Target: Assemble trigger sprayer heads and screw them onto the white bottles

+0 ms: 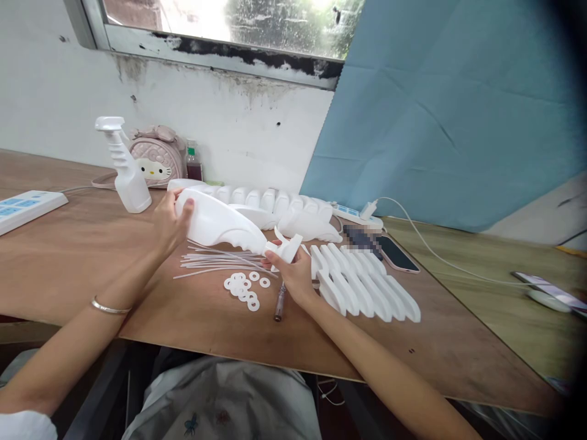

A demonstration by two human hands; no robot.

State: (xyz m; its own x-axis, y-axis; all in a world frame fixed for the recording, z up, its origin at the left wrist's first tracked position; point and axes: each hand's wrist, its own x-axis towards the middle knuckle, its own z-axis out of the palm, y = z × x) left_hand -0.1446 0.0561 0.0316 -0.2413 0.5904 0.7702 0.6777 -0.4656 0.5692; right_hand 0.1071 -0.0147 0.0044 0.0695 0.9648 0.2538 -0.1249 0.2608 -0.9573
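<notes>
A white plastic spray bottle point(220, 221) is held on its side above the table, its base to the left and its neck to the right. My left hand point(172, 220) grips it at the base end. Around the white trigger sprayer head point(288, 249) at the neck, my right hand point(293, 269) is closed; whether the head is fully seated I cannot tell. Thin white tubes point(215, 261) lie beneath the bottle. In front of them is a loose pile of white ring washers point(241, 289). A screwdriver point(279, 302) with a clear handle lies beside my right hand.
White trigger pieces point(367, 284) lie in rows at right. Several white bottles point(302, 221) lie behind. An upright spray bottle point(131, 180), pink bag point(156, 156) and small dark bottle point(193, 165) stand back left. Phones point(398, 253), power strips point(30, 208) and a cable point(435, 250) lie around.
</notes>
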